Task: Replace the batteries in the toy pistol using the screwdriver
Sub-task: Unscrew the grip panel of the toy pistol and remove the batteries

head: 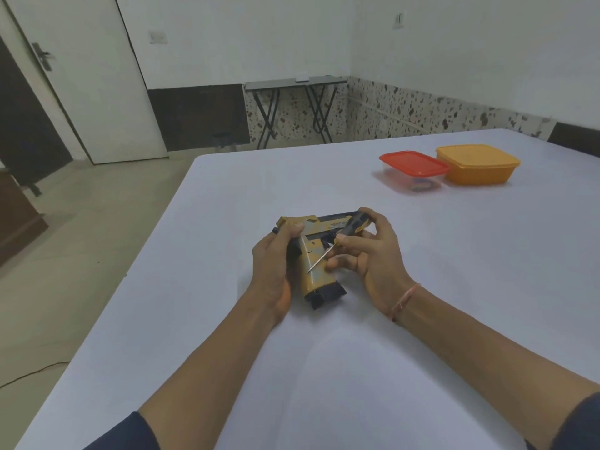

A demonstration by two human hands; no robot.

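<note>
Toy pistol [316, 274] lies on table [227, 196] between hands. Left hand [276, 267] grips it at 9 o'clock; right hand [370, 254] at 3 o'clock pinches screwdriver [337, 243], tip on grip.

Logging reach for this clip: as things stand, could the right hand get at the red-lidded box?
Probably yes: only bare tablecloth lies between the right hand and the red-lidded box, though its fingers hold the screwdriver now.

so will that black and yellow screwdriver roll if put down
Likely a little: the black and yellow handled screwdriver has a rounded handle, and the white table looks flat and smooth. It seems light and stiff, as the right hand pinches it.
</note>
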